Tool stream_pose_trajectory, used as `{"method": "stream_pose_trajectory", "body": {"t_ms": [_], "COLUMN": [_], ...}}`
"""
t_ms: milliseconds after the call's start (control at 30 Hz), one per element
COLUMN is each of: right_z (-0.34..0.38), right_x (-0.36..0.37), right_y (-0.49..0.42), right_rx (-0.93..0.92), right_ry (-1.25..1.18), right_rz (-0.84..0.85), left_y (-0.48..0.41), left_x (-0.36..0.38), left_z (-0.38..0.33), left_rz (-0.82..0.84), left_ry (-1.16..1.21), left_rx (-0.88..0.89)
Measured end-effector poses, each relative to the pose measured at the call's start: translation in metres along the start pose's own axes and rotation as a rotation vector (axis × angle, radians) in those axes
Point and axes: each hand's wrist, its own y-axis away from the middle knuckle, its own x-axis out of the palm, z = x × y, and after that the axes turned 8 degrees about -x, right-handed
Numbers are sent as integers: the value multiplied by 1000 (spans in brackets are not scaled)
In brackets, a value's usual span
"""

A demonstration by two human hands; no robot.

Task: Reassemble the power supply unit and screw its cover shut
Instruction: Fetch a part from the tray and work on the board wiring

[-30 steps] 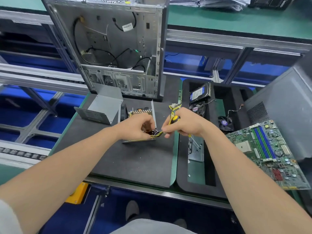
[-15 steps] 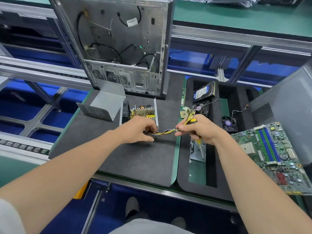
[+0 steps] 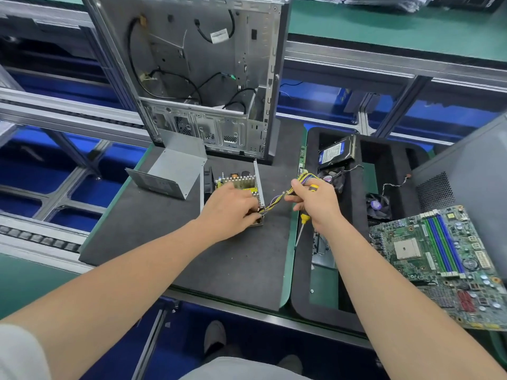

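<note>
The left hand (image 3: 233, 207) gripped the open power supply (image 3: 241, 181), maybe pinching its wires (image 3: 274, 201) too. The right hand (image 3: 316, 205) gripped those wires and a screwdriver (image 3: 301, 226). Past it, a black tray (image 3: 299, 283) held a hard drive (image 3: 336, 153) and a fan (image 3: 378, 205).

The dark counter (image 3: 236, 270) carries an upright computer case (image 3: 192, 64) at top centre, and a metal cover (image 3: 175, 171) left of the open power supply unit (image 3: 238, 182) mid-frame.

Open power supply (image 3: 239, 182) lies beside grey cover (image 3: 172, 171).
</note>
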Motion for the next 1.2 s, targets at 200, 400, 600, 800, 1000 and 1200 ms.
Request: {"method": "stream_pose_trajectory", "body": {"t_ms": [200,400,600,800,1000,1200], "right_z": [5,17,23,7,9,8], "right_x": [4,19,42,70,79,81], "right_y": [1,-3,-19,-36,-51,-62], "right_rx": [39,-114,-250,-127,-87,59], "right_ry": [118,209,669,706,583,402], "right_rz": [297,401,305,165,56,-67], "left_y": [-14,-23,-25,-26,-25,-12], "left_x": [-1,3,3,4,3,3], "left_z": [6,17,20,22,23,17], "left_rz": [96,324,228,246,223,180], "left_ry": [-102,-208,-184,-141,-99,-79], "left_rx": [-350,-361,-301,-306,-297,-284]}}
